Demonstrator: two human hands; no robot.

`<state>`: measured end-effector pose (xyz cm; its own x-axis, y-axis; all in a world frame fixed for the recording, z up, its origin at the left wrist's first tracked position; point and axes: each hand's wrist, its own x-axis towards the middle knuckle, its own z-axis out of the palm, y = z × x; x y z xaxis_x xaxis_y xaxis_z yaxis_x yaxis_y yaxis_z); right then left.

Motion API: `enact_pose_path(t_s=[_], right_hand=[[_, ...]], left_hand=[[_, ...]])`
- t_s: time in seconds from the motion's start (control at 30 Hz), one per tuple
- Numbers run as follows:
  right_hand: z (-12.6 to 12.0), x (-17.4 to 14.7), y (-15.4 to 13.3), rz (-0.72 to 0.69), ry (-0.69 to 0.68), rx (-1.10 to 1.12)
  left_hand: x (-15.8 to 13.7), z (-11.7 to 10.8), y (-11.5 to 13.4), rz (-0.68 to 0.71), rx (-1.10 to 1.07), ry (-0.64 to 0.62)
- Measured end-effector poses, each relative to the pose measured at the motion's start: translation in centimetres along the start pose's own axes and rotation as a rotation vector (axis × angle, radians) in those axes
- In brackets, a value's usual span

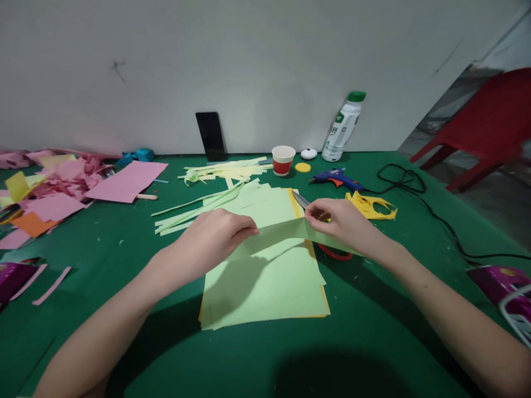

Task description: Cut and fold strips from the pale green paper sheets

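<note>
A light green paper strip stretches between my two hands, above a stack of light green paper sheets with orange edges showing beneath. My left hand pinches the strip toward its left part. With thumb and fingertips, my right hand grips it farther right, and the strip's end hangs below that hand. Partly hidden behind my right hand lie scissors with red handles, the blade tips pointing away. Several narrow green strips lie beyond my left hand.
At the back stand a phone, a red and white paper cup and a leaning bottle. A blue glue gun trails a black cord to the right, near yellow paper scraps. Pink paper is heaped at left.
</note>
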<state>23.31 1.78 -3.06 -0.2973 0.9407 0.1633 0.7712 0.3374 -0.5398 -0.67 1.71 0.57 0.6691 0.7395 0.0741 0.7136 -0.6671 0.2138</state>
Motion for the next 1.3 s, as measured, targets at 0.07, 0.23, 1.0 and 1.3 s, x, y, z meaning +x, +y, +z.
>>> enact_pose_path(t_s=[0.07,0.23,1.0,1.3], right_hand=[[-0.2,0.0,0.0,-0.01,-0.009,-0.005],[0.3,-0.8,-1.5,-0.084,-0.105,-0.009],[0.6,-0.7,-0.7,-0.124,0.149,-0.091],[-1.3,0.0,1.8,-0.072,0.296,-0.269]], left_hand=[[-0.3,-0.2,-0.2,-0.018,0.017,-0.019],[0.0,1.1,0.6,-0.051,0.063,-0.059],[-0.2,3.4,3.2,0.281,0.691,0.391],[0.0,3.3,2.8,0.293,0.793,0.463]])
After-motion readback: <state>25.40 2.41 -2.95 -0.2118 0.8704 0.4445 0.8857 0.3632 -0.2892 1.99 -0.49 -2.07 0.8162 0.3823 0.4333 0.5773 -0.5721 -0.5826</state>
